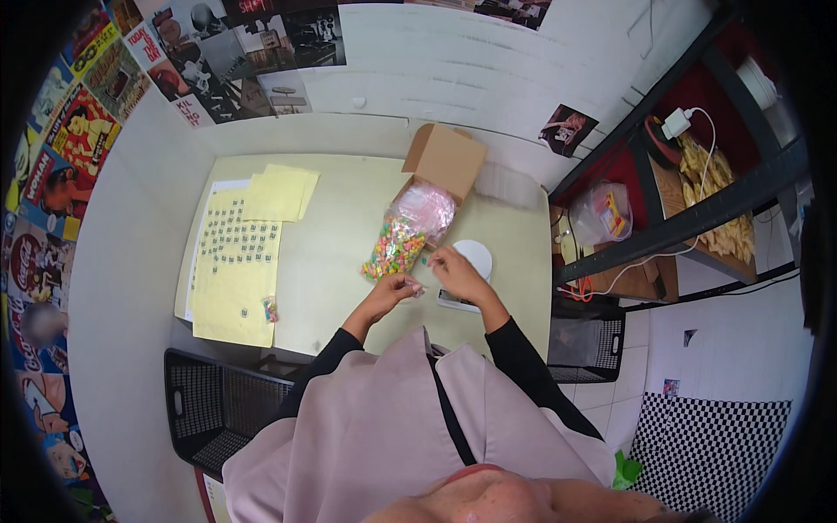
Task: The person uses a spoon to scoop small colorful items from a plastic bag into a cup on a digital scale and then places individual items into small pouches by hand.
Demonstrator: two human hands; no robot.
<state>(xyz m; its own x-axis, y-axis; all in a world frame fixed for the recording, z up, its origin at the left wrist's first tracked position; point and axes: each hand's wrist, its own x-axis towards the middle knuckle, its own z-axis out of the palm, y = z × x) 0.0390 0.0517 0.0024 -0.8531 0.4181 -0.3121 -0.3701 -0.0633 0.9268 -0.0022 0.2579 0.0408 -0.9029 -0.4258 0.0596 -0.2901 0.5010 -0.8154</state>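
Note:
My left hand (387,298) holds a small clear plastic bag (413,288) by its edge, near the front of the table. My right hand (458,274) is raised just right of it, over a white digital scale (476,259), fingertips pinched together; a small green piece shows beside them, and whether they grip it is unclear. Behind my hands lies a large clear bag of colourful candies (394,252). It leans at the mouth of an open cardboard box (447,157) that holds pinkish clear plastic bags (426,208).
Yellow sticker sheets (235,261) lie at the table's left, a small filled candy bag (270,310) on their right edge. Black plastic crates stand below the table at the left (222,399) and right (608,346). A metal-framed shelf (680,229) with a white cable rises at the right.

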